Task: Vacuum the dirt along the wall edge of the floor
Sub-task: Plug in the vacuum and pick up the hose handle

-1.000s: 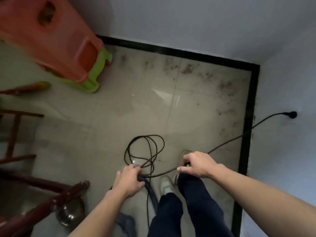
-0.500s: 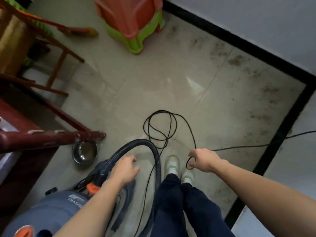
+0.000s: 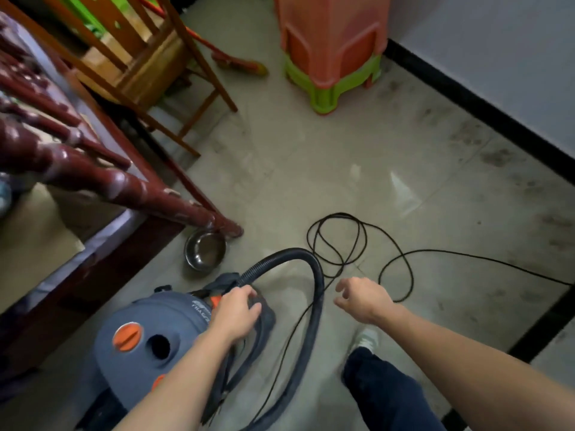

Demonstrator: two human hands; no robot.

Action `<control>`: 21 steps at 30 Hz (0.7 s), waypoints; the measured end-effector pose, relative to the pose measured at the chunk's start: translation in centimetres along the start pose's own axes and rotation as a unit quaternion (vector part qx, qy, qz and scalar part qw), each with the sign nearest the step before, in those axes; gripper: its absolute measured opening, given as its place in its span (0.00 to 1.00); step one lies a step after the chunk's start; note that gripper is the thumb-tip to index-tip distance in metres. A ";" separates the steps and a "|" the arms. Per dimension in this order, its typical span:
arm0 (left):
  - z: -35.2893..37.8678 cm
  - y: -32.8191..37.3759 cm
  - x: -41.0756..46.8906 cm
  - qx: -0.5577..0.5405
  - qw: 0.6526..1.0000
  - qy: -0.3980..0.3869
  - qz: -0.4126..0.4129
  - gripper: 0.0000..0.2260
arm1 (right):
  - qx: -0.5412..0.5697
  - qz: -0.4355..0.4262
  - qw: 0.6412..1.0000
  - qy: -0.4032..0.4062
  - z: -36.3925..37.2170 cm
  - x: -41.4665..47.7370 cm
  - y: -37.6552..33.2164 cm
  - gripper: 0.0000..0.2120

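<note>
So, the vacuum [image 3: 146,325] sits low on our left, and our left hand [image 3: 236,315] grips its dark handle by the hose [image 3: 318,281] root. The hose arcs forward, then back between our hands; we cannot see its nozzle end. Our right hand [image 3: 364,298] hangs loose, holding nothing, beside the cord [image 3: 340,214]. The dirt [image 3: 496,157] runs along the skirting [image 3: 460,98] ahead and rightward, nearer the right hand, so the nozzle likely must swing that way

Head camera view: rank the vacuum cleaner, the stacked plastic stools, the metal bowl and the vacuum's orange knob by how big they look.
1. vacuum cleaner and stacked plastic stools: they look alike, and the vacuum is nearer, so I won't rank them.
2. metal bowl
3. orange knob
</note>
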State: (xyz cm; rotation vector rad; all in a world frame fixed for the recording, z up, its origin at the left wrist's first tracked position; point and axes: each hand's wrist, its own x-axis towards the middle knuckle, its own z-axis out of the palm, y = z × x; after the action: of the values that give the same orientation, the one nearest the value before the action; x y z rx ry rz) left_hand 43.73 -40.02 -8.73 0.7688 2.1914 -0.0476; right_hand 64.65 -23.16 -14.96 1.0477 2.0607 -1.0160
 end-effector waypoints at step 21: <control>-1.4 -40.8 -11.9 -0.046 0.993 0.110 0.019 0.09 | 0.007 -0.025 0.961 0.275 26.0 -9.3 -34.4 0.16</control>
State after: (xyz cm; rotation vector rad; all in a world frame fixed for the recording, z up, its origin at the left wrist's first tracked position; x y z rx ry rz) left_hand 26.61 -78.95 -7.96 0.7959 2.3672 0.1653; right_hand 44.53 -61.98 -9.06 1.4126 2.5269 -0.8236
